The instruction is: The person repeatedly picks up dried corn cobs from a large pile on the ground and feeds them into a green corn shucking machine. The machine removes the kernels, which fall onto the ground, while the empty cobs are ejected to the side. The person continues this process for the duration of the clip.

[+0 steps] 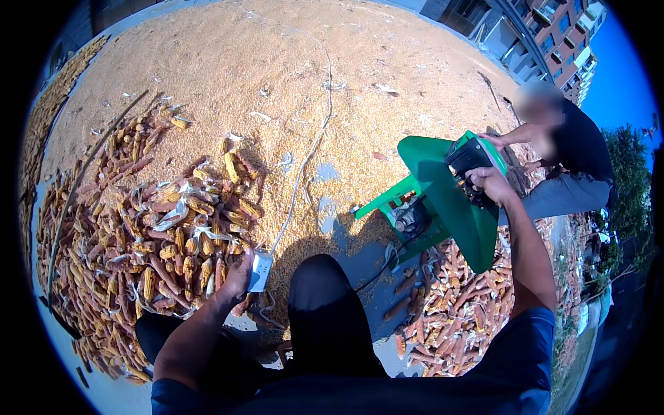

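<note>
My left hand (pixel 239 274) grips a white power strip (pixel 260 271) by its left side, with the socket face turned up. A white cord (pixel 306 161) runs from the strip across the maize kernels. Right of my knee stands a green corn sheller (pixel 441 181) with a broad, flared hopper. Under the hopper its dark motor (pixel 412 218) shows in the frame, and a black cable (pixel 376 277) trails from it toward my legs. My right hand (pixel 487 182) has its fingers curled on the black housing (pixel 469 158) at the sheller's top; the fingertips are partly hidden.
Loose maize kernels (pixel 218 67) cover the ground ahead. Partly shelled cobs (pixel 171 254) are heaped at left beside a long stick (pixel 85 176). Bare cobs (pixel 461 311) lie below the sheller. Beyond it, a person (pixel 576 140) bends with one hand at the machine.
</note>
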{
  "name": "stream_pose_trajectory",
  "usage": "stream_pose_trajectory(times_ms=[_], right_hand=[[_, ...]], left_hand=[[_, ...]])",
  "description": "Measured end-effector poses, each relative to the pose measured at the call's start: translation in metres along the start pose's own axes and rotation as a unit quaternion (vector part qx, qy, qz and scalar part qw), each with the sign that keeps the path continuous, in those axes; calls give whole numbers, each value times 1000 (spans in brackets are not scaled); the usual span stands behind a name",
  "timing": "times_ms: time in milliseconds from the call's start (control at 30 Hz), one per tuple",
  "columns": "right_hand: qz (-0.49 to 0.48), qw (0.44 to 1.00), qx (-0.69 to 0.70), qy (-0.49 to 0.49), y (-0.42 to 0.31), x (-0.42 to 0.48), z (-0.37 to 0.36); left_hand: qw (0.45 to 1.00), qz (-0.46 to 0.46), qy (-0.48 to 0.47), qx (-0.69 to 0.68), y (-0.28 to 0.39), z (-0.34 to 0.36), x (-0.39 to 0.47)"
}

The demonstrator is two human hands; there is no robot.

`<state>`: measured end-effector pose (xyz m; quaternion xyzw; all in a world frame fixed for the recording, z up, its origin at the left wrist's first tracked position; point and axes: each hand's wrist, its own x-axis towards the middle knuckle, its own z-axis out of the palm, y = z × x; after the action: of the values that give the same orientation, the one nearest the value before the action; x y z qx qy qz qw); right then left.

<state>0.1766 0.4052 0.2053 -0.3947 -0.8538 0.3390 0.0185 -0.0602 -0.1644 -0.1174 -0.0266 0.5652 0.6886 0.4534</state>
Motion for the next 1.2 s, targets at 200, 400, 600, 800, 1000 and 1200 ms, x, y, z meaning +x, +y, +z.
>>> stream_pose_trajectory(times_ms=[200, 400, 600, 800, 1000, 1200], right_hand=[[-261, 809, -524, -46, 70, 76, 8], [-87, 721, -683, -81, 69, 79, 20], [-273, 759, -566, 170, -31, -16, 5], [-238, 955, -32, 174, -172, -92, -5], [-391, 901, 186, -7, -262, -146, 43], [-348, 926, 30, 143, -206, -160, -1]], left_hand=[[999, -15, -18, -24, 10, 19, -6], [997, -33, 27, 59, -3, 12, -14], [999, -11, -22, 40, 16, 32, -18], [998, 26, -16, 61, 15, 49, -10], [992, -18, -66, 103, -2, 60, -23], [993, -4, -74, 97, -2, 56, -30]])
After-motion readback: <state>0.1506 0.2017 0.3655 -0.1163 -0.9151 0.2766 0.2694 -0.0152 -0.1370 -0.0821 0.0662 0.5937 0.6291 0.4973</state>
